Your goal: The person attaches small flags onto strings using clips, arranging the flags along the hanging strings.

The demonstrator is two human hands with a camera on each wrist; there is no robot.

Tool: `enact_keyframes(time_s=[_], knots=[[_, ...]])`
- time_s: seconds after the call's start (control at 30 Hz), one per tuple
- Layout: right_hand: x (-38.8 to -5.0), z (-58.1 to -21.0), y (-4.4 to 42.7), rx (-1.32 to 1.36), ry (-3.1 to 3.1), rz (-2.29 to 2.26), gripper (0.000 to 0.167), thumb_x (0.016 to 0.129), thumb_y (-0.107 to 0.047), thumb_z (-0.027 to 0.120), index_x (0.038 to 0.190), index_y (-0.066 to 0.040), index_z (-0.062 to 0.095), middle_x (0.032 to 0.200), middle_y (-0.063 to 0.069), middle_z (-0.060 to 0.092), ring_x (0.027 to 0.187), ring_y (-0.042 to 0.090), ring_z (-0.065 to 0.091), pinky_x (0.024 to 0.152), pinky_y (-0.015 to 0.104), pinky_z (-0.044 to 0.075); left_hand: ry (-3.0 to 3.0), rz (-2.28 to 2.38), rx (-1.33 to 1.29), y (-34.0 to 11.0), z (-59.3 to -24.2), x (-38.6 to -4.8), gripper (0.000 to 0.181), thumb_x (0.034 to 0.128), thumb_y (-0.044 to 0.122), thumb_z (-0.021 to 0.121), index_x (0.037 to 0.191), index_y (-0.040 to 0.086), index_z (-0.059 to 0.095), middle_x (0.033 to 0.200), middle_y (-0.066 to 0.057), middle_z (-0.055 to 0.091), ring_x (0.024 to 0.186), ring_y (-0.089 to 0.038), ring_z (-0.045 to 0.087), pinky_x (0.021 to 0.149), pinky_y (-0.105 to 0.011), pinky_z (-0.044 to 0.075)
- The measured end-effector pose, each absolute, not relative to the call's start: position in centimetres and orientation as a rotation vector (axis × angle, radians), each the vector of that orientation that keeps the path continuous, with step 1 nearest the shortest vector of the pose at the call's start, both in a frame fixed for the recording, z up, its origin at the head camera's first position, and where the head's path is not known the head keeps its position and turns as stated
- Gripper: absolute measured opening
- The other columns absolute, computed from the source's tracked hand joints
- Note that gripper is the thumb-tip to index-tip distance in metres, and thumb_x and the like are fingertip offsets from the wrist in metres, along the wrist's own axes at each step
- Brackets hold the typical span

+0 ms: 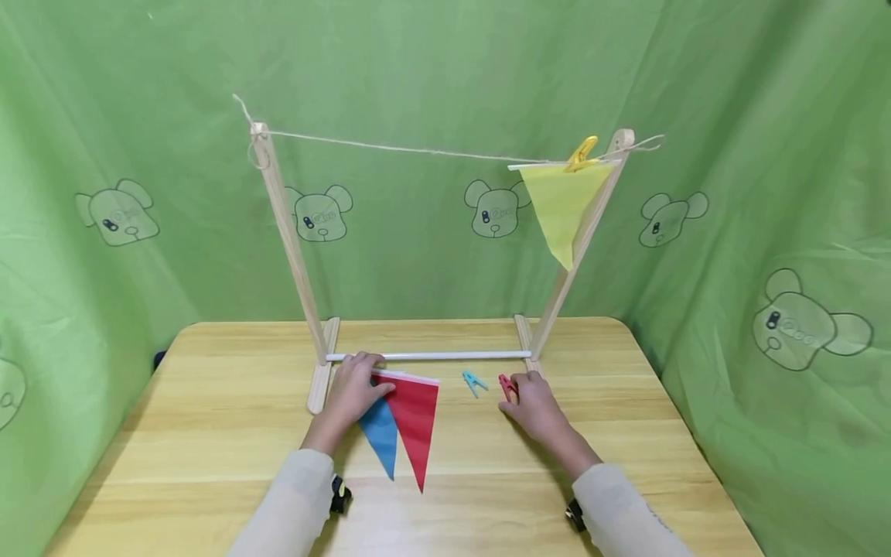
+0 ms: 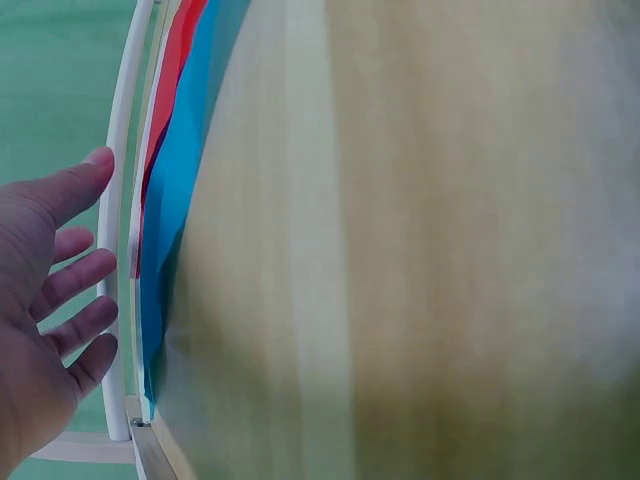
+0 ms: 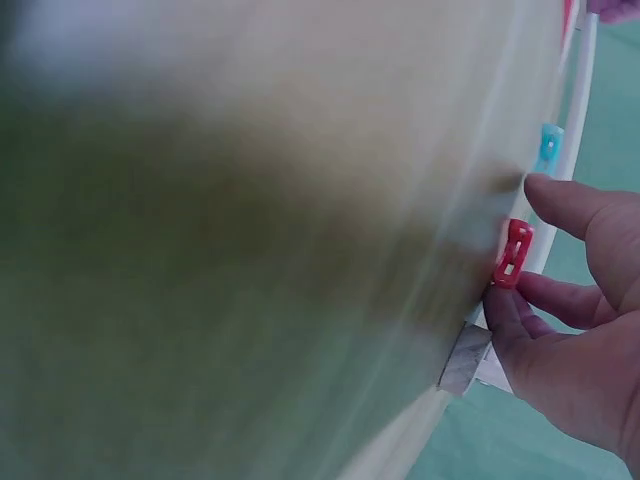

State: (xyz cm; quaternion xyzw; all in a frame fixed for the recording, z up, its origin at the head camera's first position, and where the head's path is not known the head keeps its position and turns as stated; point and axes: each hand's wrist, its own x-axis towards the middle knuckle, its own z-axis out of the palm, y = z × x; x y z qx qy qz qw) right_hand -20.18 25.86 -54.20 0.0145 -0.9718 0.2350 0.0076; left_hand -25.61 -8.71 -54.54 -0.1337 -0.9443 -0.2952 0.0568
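Note:
A red triangular flag [image 1: 415, 414] lies partly over a blue triangular flag [image 1: 380, 433] on the table, both with white top edges. My left hand [image 1: 355, 391] is at their upper left, its fingers loosely bent; the left wrist view shows nothing held in the palm. On the right, a small red clothespin [image 3: 513, 253] lies between the thumb and fingers of my right hand [image 1: 534, 404]. The fingers are beside its lower end, while the thumb stands apart from it. A light blue clothespin [image 1: 475, 382] lies to the left of that hand.
Two wooden posts [image 1: 288, 232] joined by a white rod [image 1: 452, 356] stand at the back of the table [image 1: 209, 433]. A string [image 1: 390, 147] runs between their tops. A yellow clothespin [image 1: 582, 155] holds a yellow flag [image 1: 565, 205] near the right post. Green curtains surround the table.

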Motion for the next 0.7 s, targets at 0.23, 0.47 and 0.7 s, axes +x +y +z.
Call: enact_keyframes(time_s=[0.23,0.47,0.7], knots=[[-19.96,-54.50,25.85,0.055,-2.978,0.712,0.054,0.084,-0.018,0.087,0.124,0.010,0.063,0.112,0.023,0.059,0.092,0.030,0.055,0.080,0.046,0.057,-2.880,-0.877,-0.394,-8.83,-55.04,-25.46,0.052,0.0846,0.028,0.087,0.129,0.007,0.069,0.132,-0.012,0.069,0.116,-0.034,0.057,0.101,-0.050,0.049],[-19.92,-54.67,26.06,0.046,-2.987,0.745,0.053,0.086,-0.019,0.086,0.124,0.009,0.063,0.110,0.020,0.056,0.090,0.026,0.055,0.080,0.041,0.056,-2.875,-0.832,-0.418,-8.92,-55.24,-25.29,0.052,0.0829,0.023,0.088,0.128,0.005,0.070,0.129,-0.014,0.070,0.116,-0.036,0.057,0.101,-0.052,0.050],[-19.92,-54.67,26.13,0.042,-2.985,0.757,0.052,0.085,-0.020,0.086,0.122,0.009,0.065,0.106,0.019,0.055,0.086,0.025,0.053,0.077,0.039,0.054,-2.853,-0.829,-0.443,-8.95,-55.20,-25.24,0.052,0.0810,0.019,0.090,0.127,0.005,0.070,0.124,-0.014,0.070,0.113,-0.037,0.059,0.100,-0.051,0.051]])
